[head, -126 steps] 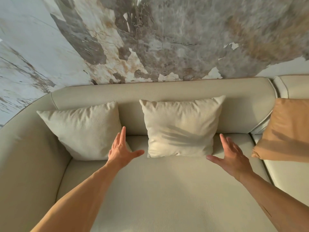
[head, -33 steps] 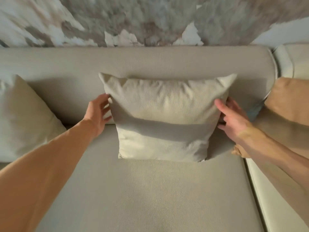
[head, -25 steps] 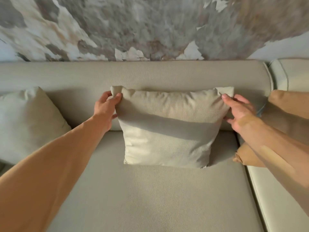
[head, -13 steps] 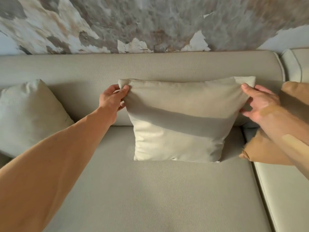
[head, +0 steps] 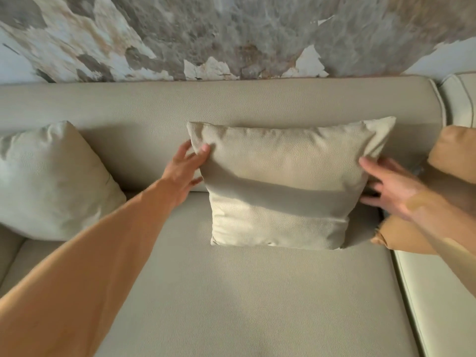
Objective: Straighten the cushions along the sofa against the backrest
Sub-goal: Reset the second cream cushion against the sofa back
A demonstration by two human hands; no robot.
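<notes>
A mottled grey, white and tan marbled wall (head: pixel 231 34) rises behind a beige sofa (head: pixel 257 292) crossed by slanting warm light.

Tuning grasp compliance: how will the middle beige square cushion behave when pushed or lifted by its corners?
Likely soft: the beige square cushion puckers where the left hand pinches its top corner. Probably light for its bulk, since it stands leaning on the beige sofa backrest. The right hand is blurred; its grip is unclear.

Beige sofa (head: pixel 231 292), two cream cushions (head: pixel 280 191), an orange cushion (head: pixel 456 153), mottled grey-white wall (head: pixel 231 34).
</notes>
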